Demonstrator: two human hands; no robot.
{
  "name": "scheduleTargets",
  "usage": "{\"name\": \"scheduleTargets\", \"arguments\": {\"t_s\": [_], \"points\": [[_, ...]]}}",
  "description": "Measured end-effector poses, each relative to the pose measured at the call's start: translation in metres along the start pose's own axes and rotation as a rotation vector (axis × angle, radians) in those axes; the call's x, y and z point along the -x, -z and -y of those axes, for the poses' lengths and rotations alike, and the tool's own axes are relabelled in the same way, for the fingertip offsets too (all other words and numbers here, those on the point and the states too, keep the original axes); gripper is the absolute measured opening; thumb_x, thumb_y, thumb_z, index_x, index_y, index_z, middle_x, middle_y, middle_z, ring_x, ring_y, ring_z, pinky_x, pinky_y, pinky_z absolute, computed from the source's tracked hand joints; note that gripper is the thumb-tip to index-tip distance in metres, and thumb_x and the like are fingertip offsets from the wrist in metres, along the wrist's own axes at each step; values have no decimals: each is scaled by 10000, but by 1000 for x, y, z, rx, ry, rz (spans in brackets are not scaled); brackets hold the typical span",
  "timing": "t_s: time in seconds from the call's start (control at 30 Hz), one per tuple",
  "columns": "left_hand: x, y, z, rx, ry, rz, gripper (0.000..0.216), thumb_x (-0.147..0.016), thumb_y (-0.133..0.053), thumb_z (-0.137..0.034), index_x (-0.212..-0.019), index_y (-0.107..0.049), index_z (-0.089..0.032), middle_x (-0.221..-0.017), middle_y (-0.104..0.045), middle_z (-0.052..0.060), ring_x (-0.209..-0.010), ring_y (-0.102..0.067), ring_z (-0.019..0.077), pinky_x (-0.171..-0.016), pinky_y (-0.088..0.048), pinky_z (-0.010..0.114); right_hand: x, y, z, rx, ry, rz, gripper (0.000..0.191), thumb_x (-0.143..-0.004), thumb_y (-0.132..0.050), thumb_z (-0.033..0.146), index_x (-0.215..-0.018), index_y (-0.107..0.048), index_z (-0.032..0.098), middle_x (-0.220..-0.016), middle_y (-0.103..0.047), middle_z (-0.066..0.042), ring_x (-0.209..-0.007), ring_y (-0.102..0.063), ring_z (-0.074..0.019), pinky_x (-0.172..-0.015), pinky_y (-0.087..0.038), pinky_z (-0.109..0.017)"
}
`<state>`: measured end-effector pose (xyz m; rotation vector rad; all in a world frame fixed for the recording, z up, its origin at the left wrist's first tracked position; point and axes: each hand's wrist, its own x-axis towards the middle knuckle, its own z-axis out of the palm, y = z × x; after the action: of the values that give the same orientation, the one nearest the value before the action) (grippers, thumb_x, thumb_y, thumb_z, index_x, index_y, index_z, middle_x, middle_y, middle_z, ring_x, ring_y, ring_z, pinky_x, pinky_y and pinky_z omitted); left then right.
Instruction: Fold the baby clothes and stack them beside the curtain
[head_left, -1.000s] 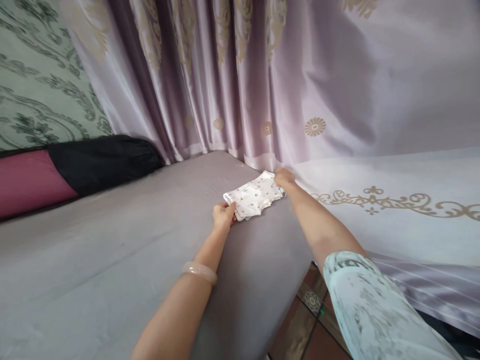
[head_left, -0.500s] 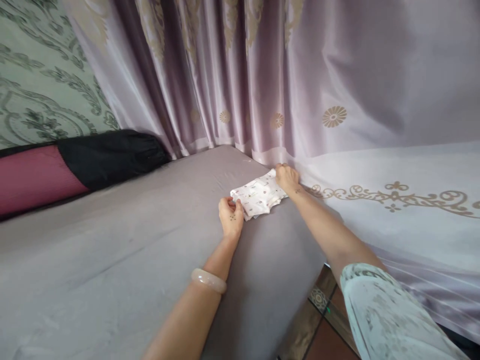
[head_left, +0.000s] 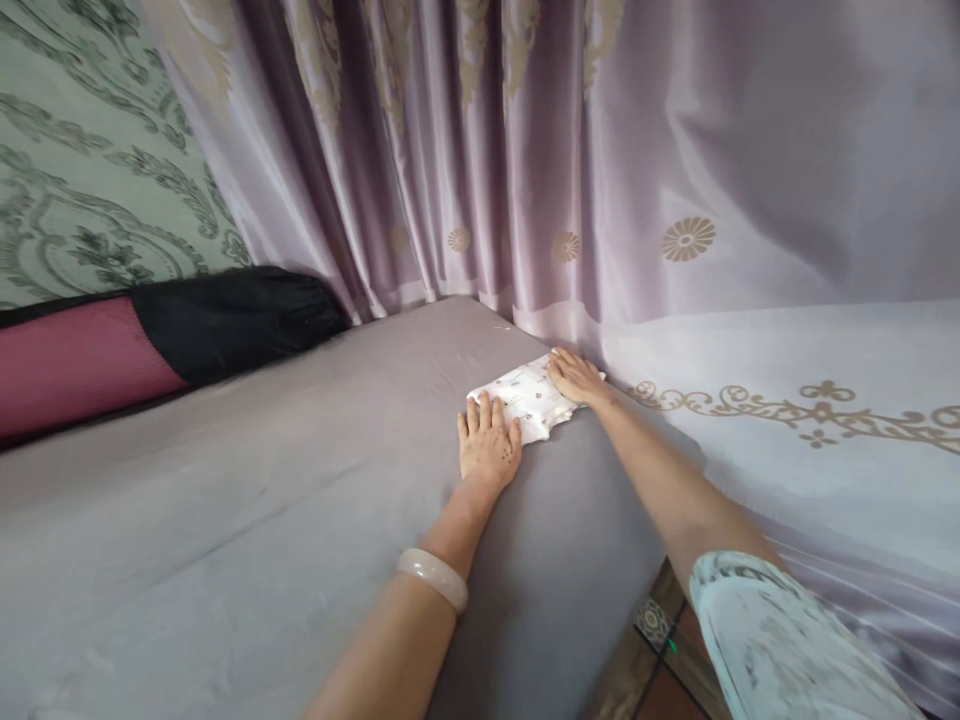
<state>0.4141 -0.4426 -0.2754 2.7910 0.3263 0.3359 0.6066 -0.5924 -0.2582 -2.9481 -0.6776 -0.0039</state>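
A folded white cloth garment with small printed figures lies near the far corner of the grey-covered bed. My left hand rests flat on its near left end, fingers spread. On its far right end lies my right hand, palm down with the fingers stretched out. Neither hand grips the cloth. Layers show along the garment's lower right edge; its exact kind I cannot tell.
Purple curtains with gold patterns hang along the bed's far and right sides. A black and dark pink bolster lies at the left, against the green patterned wall. Tiled floor shows at lower right.
Both hands have gone from pinching the garment's ends to lying flat on it with fingers stretched. The garment stays in about the same place; the view has shifted slightly.
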Motion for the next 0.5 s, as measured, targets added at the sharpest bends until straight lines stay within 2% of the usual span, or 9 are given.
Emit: {"name": "scheduleTargets", "arguments": {"t_s": [0.17, 0.27, 0.37, 0.5], "points": [[-2, 6, -4, 97, 16, 22, 610, -948, -270, -430, -1444, -377, -94, -1551, -253, 133, -1439, -145, 346, -1163, -143, 524, -2, 6, -1, 20, -10, 13, 586, -970, -139, 473, -1450, -366, 227, -1569, -237, -39, -1412, -252, -250, -1131, -230, -480], [-5, 12, 2, 262, 28, 17, 590, -945, -287, -456, -1407, -437, -121, -1536, -300, 119, -1441, -151, 332, -1169, -151, 507, 1, 16, 8, 24, -43, 32, 578, -967, -190, 467, -1465, -338, 213, -1566, -239, -68, -1419, -230, -271, -1133, -187, -534], [-7, 19, 23, 443, 5, -14, 549, -967, -233, -406, -1378, -455, -117, -1494, -378, 138, -1428, -230, 270, -1170, -196, 457, 14, 22, 32, 14, -16, -49, 555, -973, -196, 416, -1466, -336, 202, -1557, -259, -87, -1425, -212, -274, -1132, -153, -567], [5, 30, 70, 457, -79, -11, 486, -938, -349, -370, -1332, -471, -114, -1442, -439, 181, -1386, -329, 262, -1148, -244, 472, 38, 13, 69, 27, 137, -63, 554, -972, -198, 424, -1445, -382, 202, -1546, -290, -81, -1424, -212, -271, -1133, -182, -540]]}}
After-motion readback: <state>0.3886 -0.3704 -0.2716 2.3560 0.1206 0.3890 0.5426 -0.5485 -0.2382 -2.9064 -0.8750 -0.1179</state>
